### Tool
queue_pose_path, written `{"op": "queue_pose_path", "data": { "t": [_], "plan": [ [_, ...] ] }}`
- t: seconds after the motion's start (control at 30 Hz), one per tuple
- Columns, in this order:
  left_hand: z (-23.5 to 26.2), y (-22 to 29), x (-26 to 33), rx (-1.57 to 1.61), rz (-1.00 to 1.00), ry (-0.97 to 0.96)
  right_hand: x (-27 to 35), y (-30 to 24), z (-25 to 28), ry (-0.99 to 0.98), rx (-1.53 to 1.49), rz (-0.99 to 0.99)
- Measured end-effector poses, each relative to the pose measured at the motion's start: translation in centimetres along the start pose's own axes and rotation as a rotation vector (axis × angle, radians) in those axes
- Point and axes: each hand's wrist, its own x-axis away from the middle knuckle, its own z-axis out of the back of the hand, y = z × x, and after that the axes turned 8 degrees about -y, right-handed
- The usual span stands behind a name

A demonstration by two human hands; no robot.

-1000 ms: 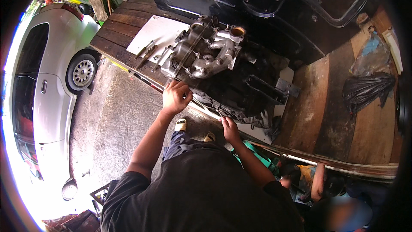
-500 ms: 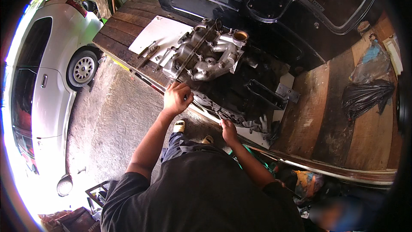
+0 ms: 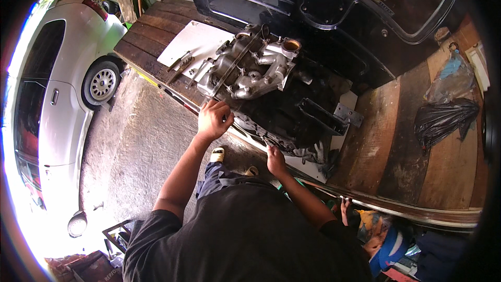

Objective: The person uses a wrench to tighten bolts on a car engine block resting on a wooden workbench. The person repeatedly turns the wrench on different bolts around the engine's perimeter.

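left hand (image 3: 213, 120) grips near edge of engine block (image 3: 271, 104), fingers curled over rim just below silver intake manifold (image 3: 250, 68). right hand (image 3: 275, 161) presses on lower edge of block, fingers together, tips hidden. engine lies on white board (image 3: 201, 44) on wooden truck bed (image 3: 396, 162); 2 hand tools (image 3: 180, 65) beside it. step seems: bracing block to shift or turn it. next move needs firm 2-hand hold, steady pull, block looks heavy.
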Motion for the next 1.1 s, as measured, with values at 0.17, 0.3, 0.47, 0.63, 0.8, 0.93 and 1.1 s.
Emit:
{"op": "queue_pose_path", "data": {
  "t": [0.17,0.3,0.47,0.63,0.8,0.93,1.1],
  "plan": [
    [0.1,0.0,-0.1,0.014,-0.007,-0.025,0.5,-1.0,1.0,0.02,0.087,-0.002],
    [0.0,-0.1,-0.1,0.029,-0.021,-0.022,1.4,-0.8,1.9,0.093,0.24,0.168],
    [0.3,0.1,-0.1,0.006,-0.013,-0.029,3.3,-6.0,6.7,-0.023,0.485,0.252],
    [0.4,0.3,-0.2,0.01,-0.021,-0.029,2.8,-8.9,8.4,-0.087,0.651,0.352],
    [0.0,-0.1,-0.2,-0.002,-0.004,-0.025,2.8,-10.2,9.2,-0.163,0.662,0.356],
    [0.1,-0.1,0.0,-0.024,0.03,-0.034,3.1,-9.9,9.9,-0.126,0.49,0.491],
    [0.2,0.0,-0.2,-0.033,0.038,-0.05,3.1,-9.2,10.9,-0.332,-0.004,0.172]
  ]
}}
